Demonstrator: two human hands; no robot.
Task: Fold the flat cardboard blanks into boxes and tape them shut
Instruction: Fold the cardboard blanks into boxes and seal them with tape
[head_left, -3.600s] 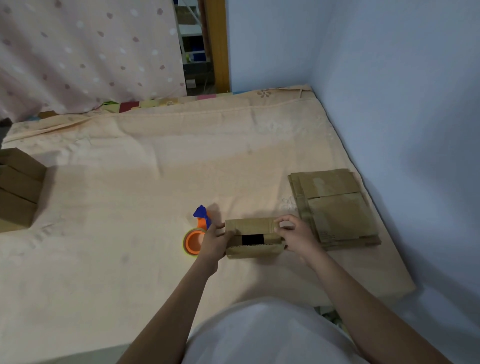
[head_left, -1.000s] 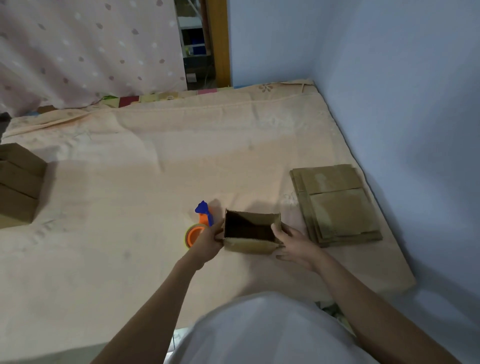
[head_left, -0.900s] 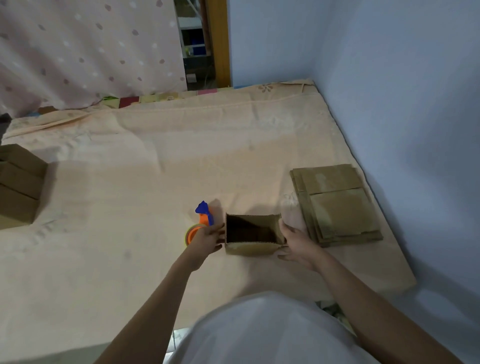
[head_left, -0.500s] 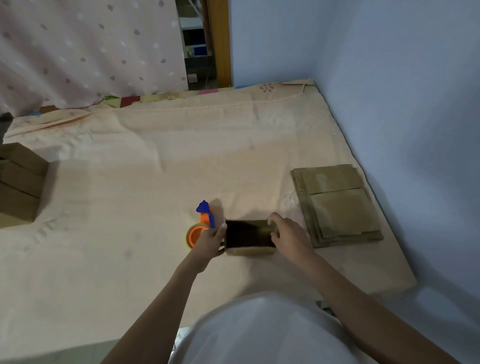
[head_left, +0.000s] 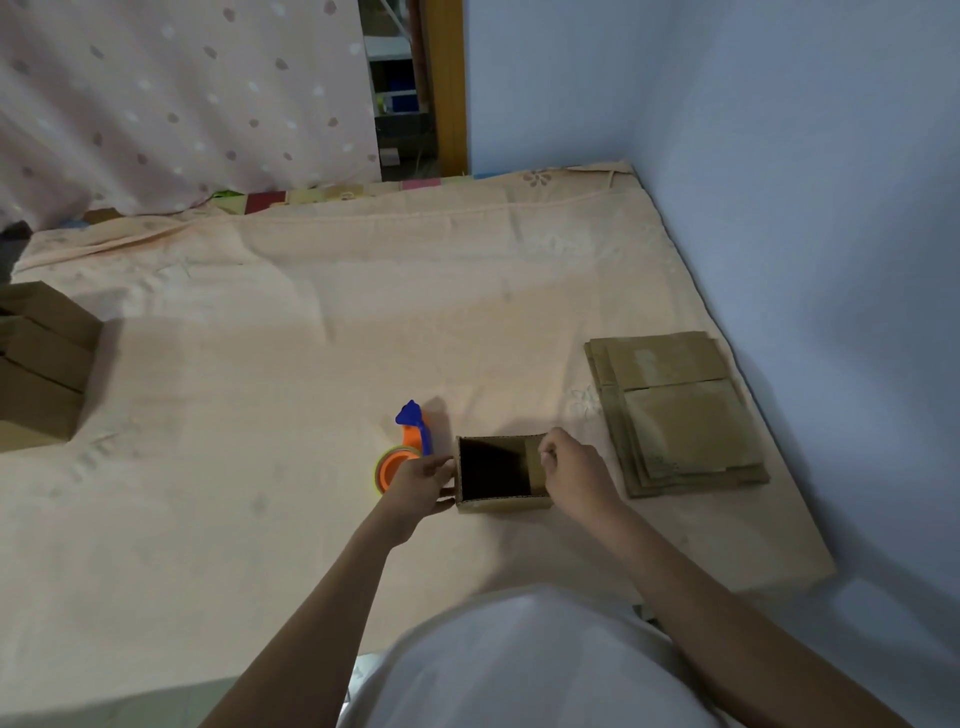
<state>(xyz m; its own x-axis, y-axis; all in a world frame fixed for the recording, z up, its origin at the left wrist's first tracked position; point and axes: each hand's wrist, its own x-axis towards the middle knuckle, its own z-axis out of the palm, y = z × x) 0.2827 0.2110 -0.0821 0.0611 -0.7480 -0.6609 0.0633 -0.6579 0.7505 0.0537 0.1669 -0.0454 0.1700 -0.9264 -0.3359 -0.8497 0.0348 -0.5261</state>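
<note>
A small brown cardboard box stands on the peach sheet with its top open and its dark inside showing. My left hand holds the box's left wall, thumb on top. My right hand curls over the right side and pushes a short flap inward over the opening. An orange and blue tape dispenser lies just left of the box, partly behind my left hand. A stack of flat cardboard blanks lies to the right, close to the wall.
Several folded brown boxes are stacked at the left edge. The blue wall runs along the right side of the mattress. A dotted curtain hangs at the back.
The box was turned so its open end faces up. My right hand moved from the outer right side onto the right flap and is folding it inward. My left hand stays on the left wall.
</note>
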